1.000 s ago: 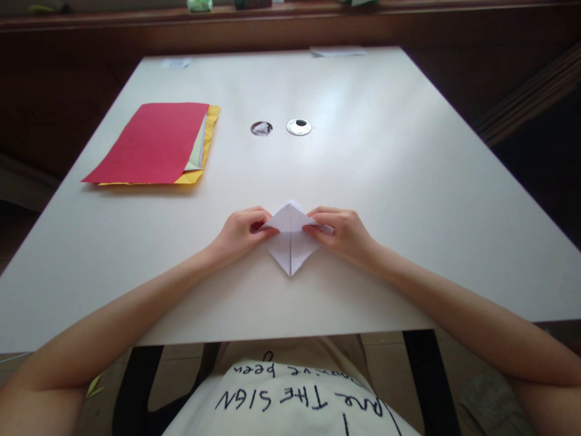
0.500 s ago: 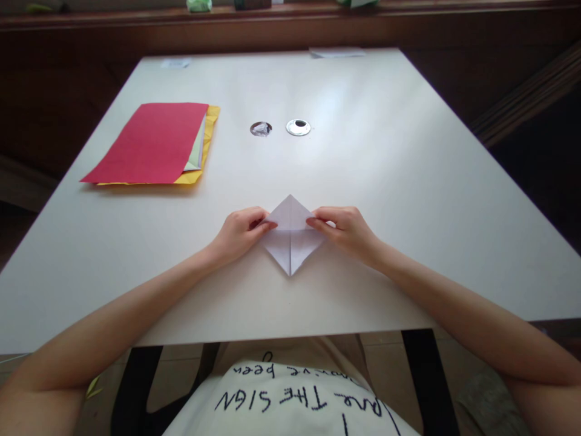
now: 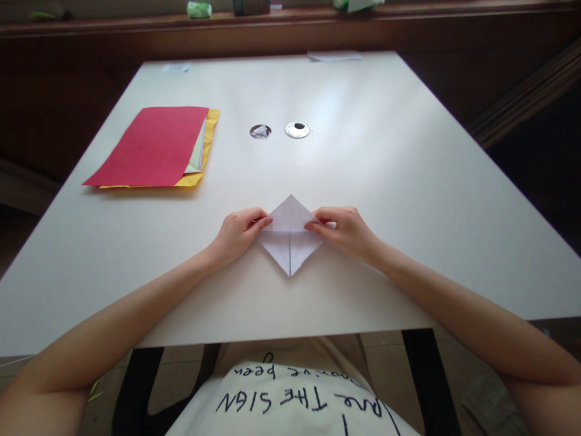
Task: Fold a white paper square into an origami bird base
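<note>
A white folded paper point(image 3: 290, 239) lies as a small diamond on the white table point(image 3: 385, 200), near its front edge. Its upper half is a folded triangular flap with a horizontal crease below it. My left hand point(image 3: 238, 233) pinches the paper's left corner with curled fingers. My right hand point(image 3: 347, 230) pinches the right corner the same way. Both hands rest on the table beside the paper.
A stack of coloured sheets with a red one on top point(image 3: 152, 145) and a yellow one beneath lies at the left. Two round cable holes point(image 3: 298, 129) sit in the table's middle. Small paper slips lie at the far edge.
The upper flap, raised a second ago, now lies flat with a sharp point. Both hands have stayed at the paper's side corners.
</note>
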A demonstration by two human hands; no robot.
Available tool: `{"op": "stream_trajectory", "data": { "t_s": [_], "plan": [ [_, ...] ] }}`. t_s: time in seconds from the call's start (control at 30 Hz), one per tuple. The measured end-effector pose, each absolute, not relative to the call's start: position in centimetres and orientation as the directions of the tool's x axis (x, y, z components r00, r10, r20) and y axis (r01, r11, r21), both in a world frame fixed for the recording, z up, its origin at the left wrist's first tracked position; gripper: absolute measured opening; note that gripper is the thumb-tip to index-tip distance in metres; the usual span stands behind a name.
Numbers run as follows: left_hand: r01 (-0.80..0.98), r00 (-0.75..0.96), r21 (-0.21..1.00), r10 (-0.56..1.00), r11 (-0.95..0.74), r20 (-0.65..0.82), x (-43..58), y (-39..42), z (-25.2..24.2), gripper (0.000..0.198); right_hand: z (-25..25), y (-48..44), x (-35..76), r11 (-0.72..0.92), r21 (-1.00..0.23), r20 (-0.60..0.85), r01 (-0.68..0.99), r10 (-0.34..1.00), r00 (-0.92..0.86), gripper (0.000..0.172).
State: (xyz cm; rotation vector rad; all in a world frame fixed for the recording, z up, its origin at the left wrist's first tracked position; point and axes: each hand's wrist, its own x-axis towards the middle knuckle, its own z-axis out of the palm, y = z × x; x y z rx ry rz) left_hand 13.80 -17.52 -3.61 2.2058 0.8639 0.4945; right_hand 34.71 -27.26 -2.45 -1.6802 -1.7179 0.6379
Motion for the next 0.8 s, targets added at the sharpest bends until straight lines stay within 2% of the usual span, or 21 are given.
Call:
{"op": "stream_trajectory", "data": {
  "t_s": [0.27, 0.6, 0.8],
  "plan": [
    [0.429, 0.695, 0.743, 0.713, -0.514, 0.092, 13.85, -17.43, -3.57, 0.028, -2.39, -26.9, 34.81, 0.029, -0.747, 0.08, 0.664, 0.996, 0.046, 0.034],
    [0.342, 0.694, 0.836, 0.715, -0.428, 0.082, 13.69, -17.65, -3.68, 0.028, -2.53, -27.07, 34.9, 0.022, -0.8, 0.048, 0.599, 0.998, 0.027, 0.021],
    [0.329, 0.673, 0.855, 0.734, -0.401, 0.085, 13.72, -17.62, -3.85, 0.027, -3.01, -26.85, 34.67, -0.008, -0.763, 0.05, 0.646, 0.996, 0.072, 0.019]
  ]
}}
